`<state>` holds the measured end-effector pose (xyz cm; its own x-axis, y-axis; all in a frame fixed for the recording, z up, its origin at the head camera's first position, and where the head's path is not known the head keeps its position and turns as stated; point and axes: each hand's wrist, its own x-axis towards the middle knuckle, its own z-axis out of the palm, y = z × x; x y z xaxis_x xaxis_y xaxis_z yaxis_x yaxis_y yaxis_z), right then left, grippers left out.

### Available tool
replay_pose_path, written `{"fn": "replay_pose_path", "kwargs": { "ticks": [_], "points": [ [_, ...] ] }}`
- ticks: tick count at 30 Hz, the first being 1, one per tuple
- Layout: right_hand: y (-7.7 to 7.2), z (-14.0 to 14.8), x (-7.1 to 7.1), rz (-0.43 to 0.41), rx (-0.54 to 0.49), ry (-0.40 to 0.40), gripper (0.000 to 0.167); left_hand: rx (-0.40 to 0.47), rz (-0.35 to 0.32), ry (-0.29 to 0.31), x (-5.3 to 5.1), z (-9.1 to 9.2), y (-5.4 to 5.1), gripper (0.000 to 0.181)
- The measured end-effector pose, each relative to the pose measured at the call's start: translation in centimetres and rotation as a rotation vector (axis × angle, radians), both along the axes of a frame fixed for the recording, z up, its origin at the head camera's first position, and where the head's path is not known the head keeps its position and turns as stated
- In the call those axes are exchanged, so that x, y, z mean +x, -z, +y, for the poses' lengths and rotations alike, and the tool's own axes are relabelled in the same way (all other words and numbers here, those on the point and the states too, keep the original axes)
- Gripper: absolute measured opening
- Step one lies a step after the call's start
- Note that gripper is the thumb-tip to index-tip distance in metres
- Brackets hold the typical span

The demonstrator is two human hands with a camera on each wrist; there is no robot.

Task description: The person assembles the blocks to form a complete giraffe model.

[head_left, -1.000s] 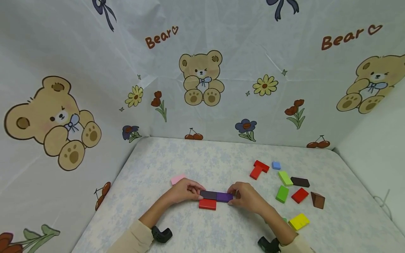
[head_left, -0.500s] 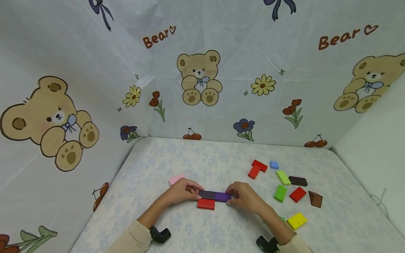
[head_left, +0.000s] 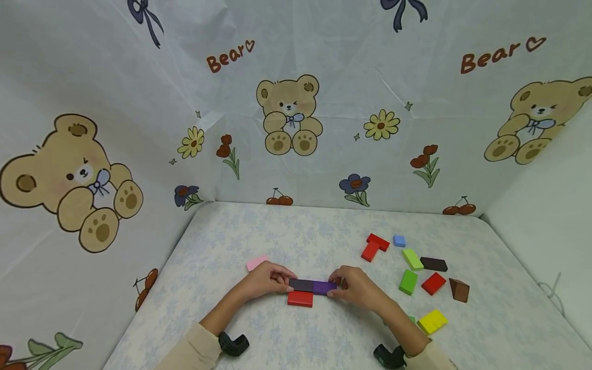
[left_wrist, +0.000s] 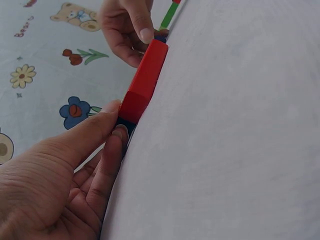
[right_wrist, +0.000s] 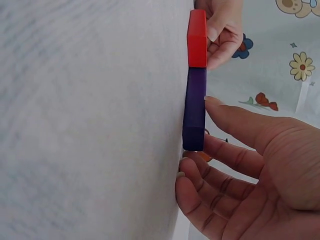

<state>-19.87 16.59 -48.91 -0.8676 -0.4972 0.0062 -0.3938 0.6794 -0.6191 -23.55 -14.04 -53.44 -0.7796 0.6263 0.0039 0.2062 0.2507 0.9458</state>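
Observation:
A black block (head_left: pixel 301 285) and a purple block (head_left: pixel 322 288) lie end to end in a row at the front middle of the table. Against the near side of the black one sits a red block (head_left: pixel 300 299). My left hand (head_left: pixel 267 278) pinches the black block's left end between thumb and fingers. At the opposite end, my right hand (head_left: pixel 356 288) holds the purple block (right_wrist: pixel 195 107), thumb and fingers on either side. In the left wrist view the red block (left_wrist: pixel 145 80) hides most of the black one.
Beyond my left hand lies a pink block (head_left: pixel 256 262). Several loose blocks spread to the right: two red ones in a T (head_left: pixel 373 247), a blue block (head_left: pixel 399 240), a green block (head_left: pixel 408 282), a brown triangular block (head_left: pixel 459 290) and a yellow block (head_left: pixel 432 321) near my right forearm.
The head view has drifted slightly, so everything appears a little farther left. Both hands keep the same hold, and the blocks stay in the same arrangement.

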Motion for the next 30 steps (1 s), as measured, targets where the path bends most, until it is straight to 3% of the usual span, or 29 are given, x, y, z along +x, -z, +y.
{"fn": "replay_pose_path", "kwargs": {
  "ticks": [12,30],
  "points": [
    [-0.6,0.3,0.1,-0.033,-0.03,0.012,0.019,0.001,0.011,0.0,0.0,0.0,0.0,0.026],
    [-3.0,3.4,-0.6,0.068,-0.053,0.067,0.024,0.002,-0.001,-0.009,0.0,-0.1,0.0,0.028]
  ]
}}
